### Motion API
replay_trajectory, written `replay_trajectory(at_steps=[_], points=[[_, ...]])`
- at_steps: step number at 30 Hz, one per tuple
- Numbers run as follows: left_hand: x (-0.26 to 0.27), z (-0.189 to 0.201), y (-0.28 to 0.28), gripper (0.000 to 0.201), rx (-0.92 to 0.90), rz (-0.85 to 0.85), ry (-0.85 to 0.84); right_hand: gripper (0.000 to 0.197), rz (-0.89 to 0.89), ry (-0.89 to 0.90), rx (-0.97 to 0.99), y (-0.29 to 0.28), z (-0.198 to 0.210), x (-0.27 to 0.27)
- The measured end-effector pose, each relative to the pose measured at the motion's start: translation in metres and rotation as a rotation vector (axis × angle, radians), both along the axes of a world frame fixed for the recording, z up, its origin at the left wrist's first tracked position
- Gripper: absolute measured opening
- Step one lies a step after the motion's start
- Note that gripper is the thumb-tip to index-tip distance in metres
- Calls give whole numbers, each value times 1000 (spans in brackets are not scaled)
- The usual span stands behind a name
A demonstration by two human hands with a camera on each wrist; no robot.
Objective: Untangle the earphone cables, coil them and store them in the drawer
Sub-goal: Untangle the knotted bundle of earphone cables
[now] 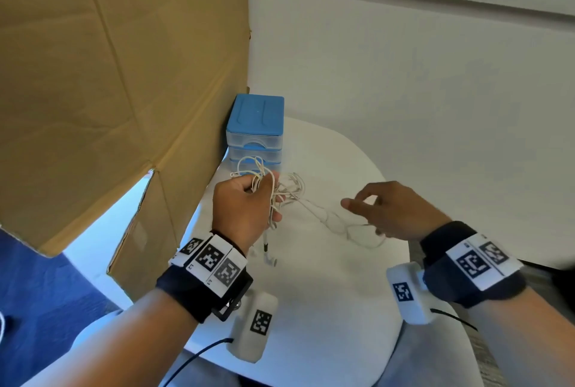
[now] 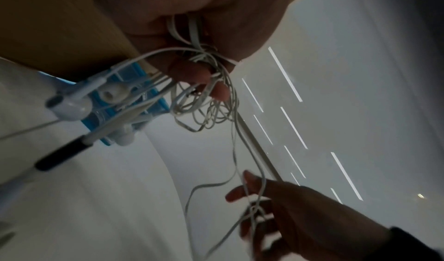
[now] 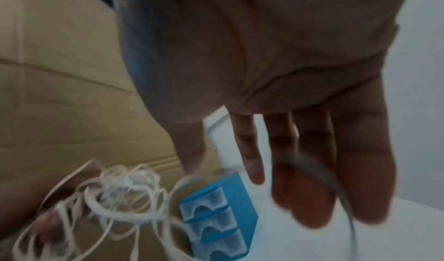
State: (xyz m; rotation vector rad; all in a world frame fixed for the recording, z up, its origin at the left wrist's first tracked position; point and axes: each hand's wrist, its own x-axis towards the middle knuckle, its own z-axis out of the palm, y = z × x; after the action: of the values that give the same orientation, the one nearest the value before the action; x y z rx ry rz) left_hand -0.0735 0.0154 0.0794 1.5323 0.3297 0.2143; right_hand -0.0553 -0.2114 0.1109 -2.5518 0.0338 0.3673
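L hand [image 1: 245, 209] is raised above the white table [image 1: 326, 293], fingers curled round a tangled bunch of white earphone cables [image 1: 264, 181]; loops stick out above the fist, and earbuds [image 2: 72, 107] plus a black-sleeved plug [image 2: 62, 155] dangle below it. R hand [image 1: 395, 209] sits to the right, well apart from the L, fingers mostly straight and slightly spread in the R wrist view; a cable strand [image 3: 336, 181] runs across them, and the L wrist view shows strands looped round its fingers [image 2: 247, 181]. Whether it's actually pinching the strand, can't tell, too blurred. Thin strands stretch between both hands above the tabletop. Small blue drawer unit [image 1: 255, 128] w/ three clear-fronted drawers stands at the far side of the table, just beyond the L hand, against a big cardboard box [image 1: 118, 75] on the left; drawers look closed.
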Motion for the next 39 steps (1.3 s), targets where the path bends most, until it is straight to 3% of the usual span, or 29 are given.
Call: replay_trajectory(at_steps=[2,5,7,13,16,20,24,27,30,35,39], points=[[-2,-1,-3,26,22,-18,-14,30,-63,-238,-38,11,-2,0],[-5,-3,-7,25,46,-39,-17,20,-71,-531,210,37,5,-4],[-7,-5,-10,22,57,-46,-19,18,45,-500,309,55,11,-8],[-10,-7,-12,24,65,-97,-14,17,180,-332,93,79,12,-8],[-9,-11,-12,30,121,-116,-25,17,236,-365,58,78,11,-7],[-5,-16,-6,30,98,-82,12,21,130,-413,448,70,13,-4],[-4,-9,-5,23,62,-49,10,26,81,-239,838,64,22,-9],[-3,-8,-5,22,54,-54,13,25,124,-118,934,64,22,-15],[-2,-8,-2,27,83,-91,65,26,101,-148,831,61,20,-15],[-2,-2,-3,20,15,-232,136,20,179,-305,461,56,20,-9],[-5,-5,-6,8,70,-298,140,22,110,-292,450,51,17,-5]])
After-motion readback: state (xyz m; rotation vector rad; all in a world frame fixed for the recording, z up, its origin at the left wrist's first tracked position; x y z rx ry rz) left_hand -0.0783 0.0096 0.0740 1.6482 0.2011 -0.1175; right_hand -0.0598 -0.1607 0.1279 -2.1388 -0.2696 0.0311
